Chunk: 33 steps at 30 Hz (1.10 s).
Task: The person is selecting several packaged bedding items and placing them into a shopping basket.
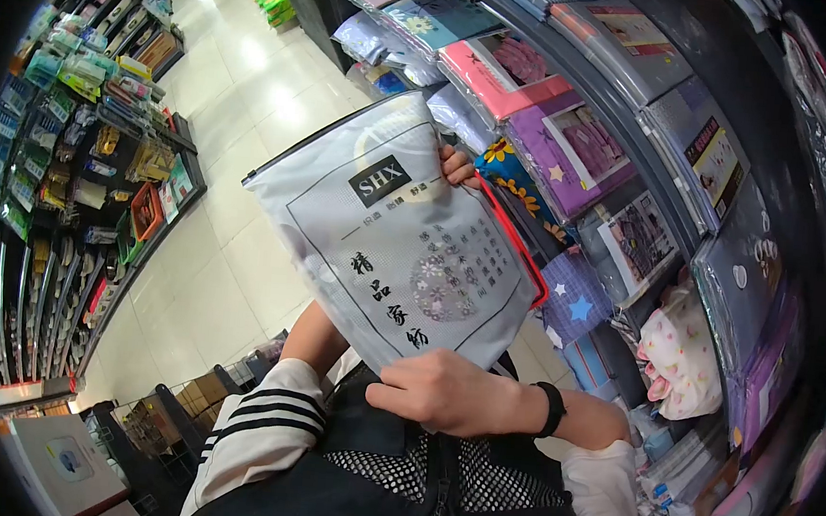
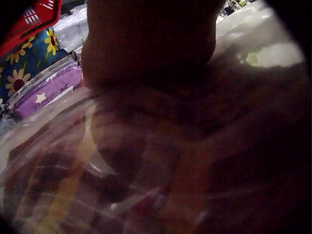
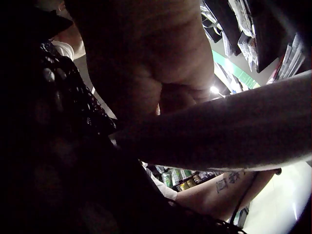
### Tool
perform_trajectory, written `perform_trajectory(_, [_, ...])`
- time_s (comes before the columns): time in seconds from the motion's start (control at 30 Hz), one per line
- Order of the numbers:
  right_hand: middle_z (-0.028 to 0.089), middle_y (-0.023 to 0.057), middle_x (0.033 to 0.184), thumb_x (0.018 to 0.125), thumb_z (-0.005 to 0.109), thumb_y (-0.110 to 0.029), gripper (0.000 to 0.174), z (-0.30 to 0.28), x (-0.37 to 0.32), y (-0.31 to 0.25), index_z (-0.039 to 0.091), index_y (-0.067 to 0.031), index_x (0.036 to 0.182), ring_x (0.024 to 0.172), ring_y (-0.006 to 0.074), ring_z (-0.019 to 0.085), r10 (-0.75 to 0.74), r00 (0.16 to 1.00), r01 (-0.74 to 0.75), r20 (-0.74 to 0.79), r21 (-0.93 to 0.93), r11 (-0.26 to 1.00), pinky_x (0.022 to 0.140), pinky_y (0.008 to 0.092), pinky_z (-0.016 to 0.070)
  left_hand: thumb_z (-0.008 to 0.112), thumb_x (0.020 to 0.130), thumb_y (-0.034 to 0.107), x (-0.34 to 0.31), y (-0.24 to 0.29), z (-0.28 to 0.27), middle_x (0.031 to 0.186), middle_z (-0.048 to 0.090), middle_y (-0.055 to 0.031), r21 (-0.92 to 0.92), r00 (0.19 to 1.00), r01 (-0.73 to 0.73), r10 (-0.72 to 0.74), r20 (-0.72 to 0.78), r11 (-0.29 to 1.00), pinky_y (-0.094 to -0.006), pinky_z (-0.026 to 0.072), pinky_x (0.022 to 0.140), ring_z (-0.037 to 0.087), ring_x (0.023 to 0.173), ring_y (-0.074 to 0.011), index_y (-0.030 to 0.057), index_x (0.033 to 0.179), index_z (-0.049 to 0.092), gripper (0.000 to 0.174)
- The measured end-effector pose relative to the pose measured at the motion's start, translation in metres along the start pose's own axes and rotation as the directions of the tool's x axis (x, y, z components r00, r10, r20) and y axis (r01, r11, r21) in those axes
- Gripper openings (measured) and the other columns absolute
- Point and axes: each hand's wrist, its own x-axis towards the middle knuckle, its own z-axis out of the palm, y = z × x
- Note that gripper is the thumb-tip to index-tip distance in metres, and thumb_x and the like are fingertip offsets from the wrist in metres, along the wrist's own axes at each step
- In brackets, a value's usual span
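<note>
A whitish, translucent zip bag (image 1: 385, 246) of packaged textiles, printed "SHX" and Chinese characters, is held up tilted before my chest. A black zip (image 1: 326, 135) runs along its upper left edge. My left arm passes behind the bag, and the left hand's (image 1: 457, 164) fingers curl over its upper right edge; the rest of that hand is hidden. The right hand (image 1: 437, 388), with a black band on the wrist, grips the bottom corner. In the dark left wrist view, striped cloth shows through clear plastic (image 2: 112, 180). The bag's edge (image 3: 219, 131) crosses below my right hand (image 3: 146, 63).
Shelves of packaged bedding stand close on the right, with a purple pack (image 1: 572, 154) and a pink pack (image 1: 505, 76). A red plastic basket rim (image 1: 535, 282) shows behind the bag. Goods racks (image 1: 73, 144) line the left, across a tiled aisle (image 1: 243, 80).
</note>
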Motion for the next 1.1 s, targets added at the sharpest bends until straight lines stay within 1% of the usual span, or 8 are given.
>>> perform_trajectory(0.17, [0.058, 0.0109, 0.075, 0.074, 0.063, 0.001, 0.035, -0.006, -0.017, 0.007, 0.055, -0.0011, 0.108, 0.064, 0.0252, 0.06, 0.125, 0.939, -0.093, -0.321, 0.113, 0.989, 0.057, 0.031, 0.0475, 0.048, 0.092, 0.033, -0.028, 0.022, -0.018, 0.082, 0.048, 0.0004, 0.275, 0.961, 0.175, -0.104, -0.254, 0.945, -0.0331, 0.0408, 0.086, 0.047, 0.079, -0.0139, 0.0082, 0.094, 0.051, 0.025])
perform_trajectory(0.27, [0.056, 0.0005, 0.072, 0.078, 0.063, 0.001, 0.06, -0.045, -0.048, 0.018, 0.042, 0.0041, 0.134, 0.061, 0.0042, 0.05, 0.61, 0.748, -0.457, -0.263, 0.463, 0.76, 0.058, 0.0208, 0.0432, 0.05, 0.091, 0.033, -0.039, 0.031, -0.012, 0.083, 0.05, -0.0006, 0.464, 0.806, 0.443, -0.114, -0.581, 0.768, -0.0297, 0.042, 0.077, 0.048, 0.073, -0.0132, 0.0063, 0.099, 0.052, 0.028])
perform_trajectory(0.4, [0.056, -0.0016, 0.082, 0.078, 0.063, 0.005, 0.056, -0.042, -0.12, 0.076, 0.045, 0.007, 0.13, 0.074, 0.0029, 0.05, 0.748, 0.651, -0.336, -0.128, 0.836, 0.435, 0.067, 0.0181, 0.0418, 0.052, 0.089, 0.033, -0.052, 0.04, -0.005, 0.084, 0.052, -0.002, 0.533, 0.528, 0.757, 0.128, -0.84, 0.378, -0.0252, 0.0436, 0.065, 0.049, 0.066, -0.0124, 0.0037, 0.105, 0.053, 0.033])
perform_trajectory(0.6, [0.061, -0.0001, 0.095, 0.076, 0.054, 0.006, 0.038, -0.007, -0.198, 0.11, 0.056, 0.0054, 0.113, 0.08, 0.0031, 0.054, 0.807, 0.529, -0.236, -0.261, 0.869, 0.435, 0.068, 0.0195, 0.0422, 0.06, 0.082, 0.002, -0.042, 0.006, 0.015, 0.1, 0.06, -0.0077, 0.578, 0.546, 0.778, 0.19, -0.816, 0.244, -0.0278, 0.0499, 0.074, 0.06, 0.09, -0.0158, 0.0023, 0.124, 0.04, 0.047])
perform_trajectory(0.67, [0.059, -0.0031, 0.088, 0.076, 0.052, 0.006, 0.036, 0.004, -0.226, 0.114, 0.057, 0.0044, 0.112, 0.077, 0.0021, 0.051, 0.856, 0.456, -0.284, -0.244, 0.871, 0.4, 0.064, 0.0167, 0.0403, 0.062, 0.084, 0.005, -0.029, -0.015, 0.021, 0.107, 0.058, -0.0099, 0.739, 0.73, 0.669, 0.12, -0.673, 0.078, -0.0296, 0.0484, 0.081, 0.058, 0.096, -0.0156, 0.0021, 0.119, 0.039, 0.042])
perform_trajectory(0.83, [0.061, -0.0008, 0.096, 0.077, 0.053, 0.001, 0.04, -0.003, -0.269, 0.08, 0.056, 0.0019, 0.117, 0.081, 0.0039, 0.054, 0.896, 0.265, -0.025, -0.355, 0.927, 0.375, 0.065, 0.0162, 0.0386, 0.065, 0.077, -0.007, 0.014, -0.061, 0.026, 0.114, 0.056, -0.0115, 0.754, 0.755, 0.655, -0.092, -0.649, 0.055, -0.0337, 0.0463, 0.089, 0.057, 0.104, -0.0197, 0.0047, 0.13, 0.033, 0.063])
perform_trajectory(0.93, [0.061, -0.0009, 0.096, 0.077, 0.052, 0.001, 0.041, -0.002, -0.312, 0.087, 0.056, 0.0007, 0.118, 0.082, 0.0044, 0.054, 0.846, 0.248, 0.01, -0.473, 0.874, 0.486, 0.066, 0.0157, 0.0392, 0.064, 0.074, -0.01, 0.029, -0.091, -0.008, 0.114, 0.056, -0.012, 0.711, 0.708, 0.698, -0.225, -0.669, 0.086, -0.0342, 0.046, 0.091, 0.056, 0.106, -0.0211, 0.0035, 0.13, 0.032, 0.066])
perform_trajectory(1.1, [0.061, -0.0034, 0.094, 0.071, 0.05, 0.003, 0.048, 0.016, -0.4, 0.111, 0.056, -0.0017, 0.119, 0.074, 0.0026, 0.051, 0.898, -0.023, -0.064, -0.439, 0.897, 0.437, 0.059, 0.0149, 0.0365, 0.066, 0.074, -0.008, 0.063, -0.163, -0.072, 0.115, 0.056, -0.0113, 0.678, 0.675, 0.727, -0.287, -0.68, 0.105, -0.033, 0.0445, 0.09, 0.054, 0.105, -0.0207, 0.0038, 0.136, 0.027, 0.073])
